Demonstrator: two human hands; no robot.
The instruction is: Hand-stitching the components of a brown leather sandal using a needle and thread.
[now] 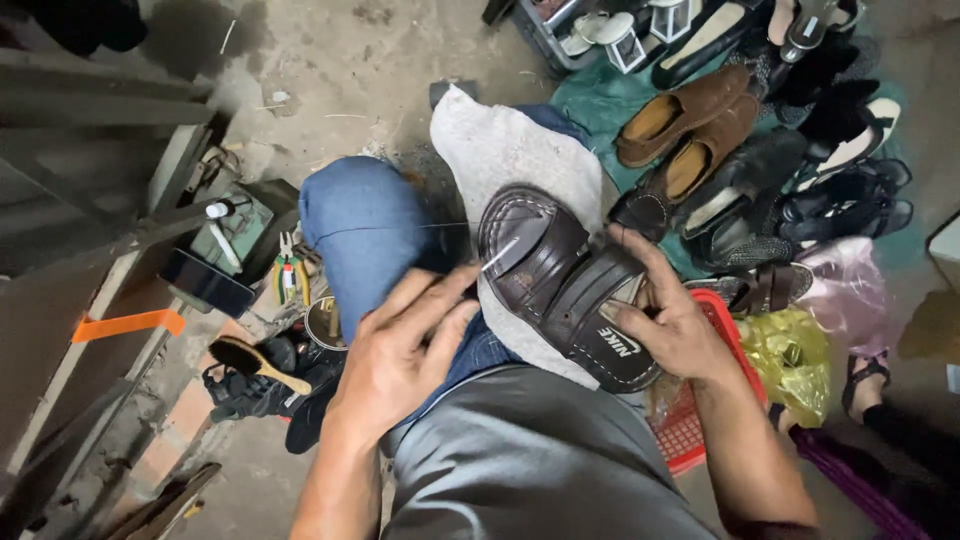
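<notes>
Leather and rubber are making up the dark brown sandal (565, 285), which is lying sole-down on a grey cloth (505, 150) over the person's right knee. It is looking light, with a bendy strap and a stiffer sole, so gripping the sole edge is seeming safest. The right hand (672, 325) is curling around the sandal's near end, fingers closed on strap and edge. The left hand (405, 350) is pinching a thin thread (440, 226) beside a needle (499, 254) poking from the stitched rim, left of the sandal
</notes>
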